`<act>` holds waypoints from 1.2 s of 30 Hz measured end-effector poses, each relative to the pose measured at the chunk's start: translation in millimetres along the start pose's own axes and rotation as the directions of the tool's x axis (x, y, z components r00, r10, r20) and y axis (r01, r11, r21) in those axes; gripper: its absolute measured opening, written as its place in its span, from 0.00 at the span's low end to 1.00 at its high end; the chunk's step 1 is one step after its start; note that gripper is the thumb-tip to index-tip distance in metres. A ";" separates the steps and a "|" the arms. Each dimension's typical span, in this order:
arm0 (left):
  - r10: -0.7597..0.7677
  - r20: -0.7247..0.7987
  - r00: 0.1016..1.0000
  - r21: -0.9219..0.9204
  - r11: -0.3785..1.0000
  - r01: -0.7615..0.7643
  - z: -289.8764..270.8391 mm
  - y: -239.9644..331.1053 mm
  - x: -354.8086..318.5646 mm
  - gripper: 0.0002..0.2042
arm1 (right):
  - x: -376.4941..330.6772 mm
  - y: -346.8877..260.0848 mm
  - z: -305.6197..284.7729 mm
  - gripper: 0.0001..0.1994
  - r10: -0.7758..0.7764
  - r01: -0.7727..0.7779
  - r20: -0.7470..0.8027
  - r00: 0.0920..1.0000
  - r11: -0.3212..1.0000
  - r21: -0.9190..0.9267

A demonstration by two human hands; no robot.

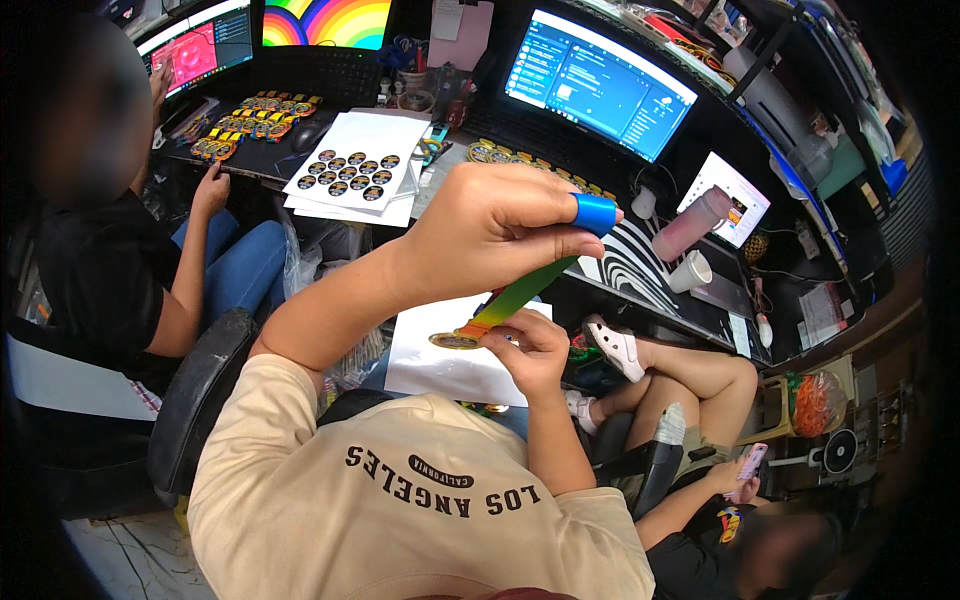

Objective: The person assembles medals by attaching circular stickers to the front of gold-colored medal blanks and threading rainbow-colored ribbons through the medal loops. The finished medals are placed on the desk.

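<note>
The left grip (500, 220) pinches the likely soft, slippery ribbon (522, 290), the right grip (534, 350) pinches at the probably stiff medal (456, 341), best held by its rim.

Your left arm (335, 300) slants up from the left of the frame to your left hand (510, 215), raised above centre, thumb pinched under bent fingers. Your right arm (557, 435) rises steeply; your right hand (532, 350), lower, pinches leftward near centre.

A glossy, metallic gold finish is seen on the medal (457, 341); its ribbon (528, 289) is made of smooth, satiny cloth. Matt paper is seen in the sheet (440, 376), matt cloth in the shirt (420, 540).
</note>
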State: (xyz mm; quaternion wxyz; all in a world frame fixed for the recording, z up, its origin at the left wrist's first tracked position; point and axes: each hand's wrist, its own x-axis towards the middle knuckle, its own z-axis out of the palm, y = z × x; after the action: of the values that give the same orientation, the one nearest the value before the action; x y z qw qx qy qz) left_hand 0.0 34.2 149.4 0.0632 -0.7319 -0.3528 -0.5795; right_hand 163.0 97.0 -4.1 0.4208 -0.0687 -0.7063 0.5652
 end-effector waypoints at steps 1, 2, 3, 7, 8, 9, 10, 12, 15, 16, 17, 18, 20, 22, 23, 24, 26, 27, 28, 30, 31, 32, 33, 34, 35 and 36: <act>-0.004 0.002 1.000 0.000 1.000 0.004 0.6 -0.3 -0.3 0.15 | 1.3 1.2 1.0 0.10 -0.031 0.029 -0.020 0.999 0.997 -0.073; -0.016 0.003 1.000 -0.011 1.000 0.016 1.3 -0.6 -0.4 0.15 | 1.9 1.5 1.0 0.10 -0.068 0.068 -0.001 0.998 0.990 -0.124; -0.020 0.000 1.000 -0.028 0.999 0.020 1.7 -0.9 -0.6 0.15 | 2.6 1.9 0.8 0.10 -0.079 0.081 0.021 0.997 0.985 -0.154; -0.089 0.000 0.996 -0.071 0.994 0.089 1.8 -3.1 -0.2 0.15 | 1.7 -1.5 1.9 0.07 -0.071 0.061 -0.045 0.996 0.978 -0.198; -0.119 0.020 0.993 -0.066 0.991 0.120 1.3 -3.7 -0.2 0.15 | 0.7 -3.2 2.7 0.07 -0.108 0.091 -0.050 0.993 0.959 -0.269; -0.145 0.033 0.989 -0.066 0.987 0.147 1.1 -4.5 -0.2 0.15 | -0.2 -5.0 3.2 0.07 -0.137 0.116 -0.043 0.990 0.940 -0.321; -0.163 0.048 0.985 -0.075 0.983 0.167 1.3 -5.3 -0.3 0.14 | -1.0 -6.5 3.7 0.07 -0.150 0.126 -0.039 0.988 0.923 -0.364; -0.184 0.059 0.981 -0.103 0.976 0.189 2.3 -7.2 -0.5 0.14 | -1.9 -8.4 4.4 0.07 -0.226 0.190 -0.027 0.974 0.872 -0.452; -0.192 0.038 0.981 -0.116 0.974 0.195 5.5 -11.4 -1.0 0.13 | -3.5 -9.3 4.8 0.07 -0.248 0.197 -0.039 0.968 0.846 -0.495; -0.241 0.036 0.970 -0.118 0.963 0.244 5.5 -13.3 -1.1 0.13 | -4.5 -9.5 5.0 0.07 -0.255 0.203 -0.046 0.966 0.856 -0.476; -0.287 0.037 0.957 -0.126 0.949 0.290 4.6 -15.5 -0.8 0.13 | -6.1 -10.1 5.3 0.07 -0.235 0.167 -0.085 0.968 0.862 -0.479; -0.333 0.039 0.942 -0.134 0.933 0.335 3.2 -17.8 -0.3 0.13 | -7.8 -10.7 5.6 0.06 -0.225 0.146 -0.123 0.966 0.877 -0.458; -0.375 0.067 0.924 -0.226 0.897 0.381 0.2 -22.0 1.9 0.13 | -10.8 -11.3 6.5 0.07 -0.187 0.088 -0.258 0.948 0.933 -0.350; -0.456 0.118 0.882 -0.176 0.865 0.471 -5.9 -25.3 5.2 0.12 | -13.4 -10.5 7.2 0.09 -0.092 0.014 -0.404 0.910 0.981 -0.192; -0.452 0.201 0.869 -0.104 0.872 0.478 -10.3 -26.4 7.3 0.14 | -12.6 -10.7 2.0 0.10 -0.098 -0.036 -0.383 0.918 0.944 -0.328; -0.481 0.266 0.835 -0.112 0.845 0.523 -13.8 -25.6 7.3 0.15 | -11.9 -9.0 -0.7 0.09 -0.031 -0.086 -0.385 0.922 0.956 -0.282; -0.612 0.413 0.674 -0.051 0.724 0.688 -23.0 -24.6 7.8 0.17 | -11.3 -4.3 -7.3 0.09 0.080 -0.179 -0.392 0.917 0.958 -0.223; -0.611 0.481 0.629 -0.006 0.715 0.700 -25.4 -25.3 9.0 0.22 | -10.9 -1.3 -11.2 0.07 0.060 -0.183 -0.386 0.921 0.939 -0.291; -0.585 0.559 0.588 -0.043 0.688 0.725 -29.3 -25.9 8.6 0.24 | -10.9 1.7 -15.8 0.07 0.002 -0.140 -0.333 0.943 0.909 -0.393; -0.469 0.702 0.537 -0.138 0.650 0.748 -36.3 -28.5 6.6 0.27 | -11.0 7.9 -25.0 0.08 -0.098 -0.038 -0.203 0.974 0.816 -0.577; -0.476 0.761 0.440 -0.027 0.654 0.756 -37.7 -31.5 6.1 0.33 | -11.2 11.6 -28.1 0.08 0.083 -0.166 -0.214 0.973 0.897 -0.409; -0.411 0.796 0.444 -0.082 0.653 0.753 -37.3 -34.0 4.0 0.33 | -11.0 15.4 -30.9 0.08 0.260 -0.301 -0.191 0.946 0.925 -0.231; -0.352 0.823 0.446 -0.124 0.655 0.746 -36.4 -36.7 2.1 0.34 | -10.7 18.6 -34.2 0.09 0.441 -0.448 -0.123 0.889 0.894 -0.033; -0.299 0.846 0.441 -0.154 0.655 0.739 -34.5 -39.2 0.0 0.34 | -9.4 21.5 -38.7 0.09 0.540 -0.537 -0.029 0.841 0.840 0.073; -0.272 0.869 0.414 -0.173 0.617 0.768 -32.7 -40.4 -2.9 0.36 | -6.1 24.7 -44.0 0.10 0.628 -0.634 0.094 0.772 0.752 0.181; -0.235 0.883 0.406 -0.195 0.604 0.773 -30.3 -41.2 -4.9 0.36 | -3.1 27.8 -49.0 0.11 0.686 -0.722 0.228 0.691 0.638 0.267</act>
State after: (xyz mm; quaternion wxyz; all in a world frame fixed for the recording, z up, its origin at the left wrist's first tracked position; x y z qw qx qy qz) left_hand -49.0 47.5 141.7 -0.5169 -0.7310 -0.3620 -0.2597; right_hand 187.3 141.2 -29.2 0.1344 -0.2356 -0.5371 0.7987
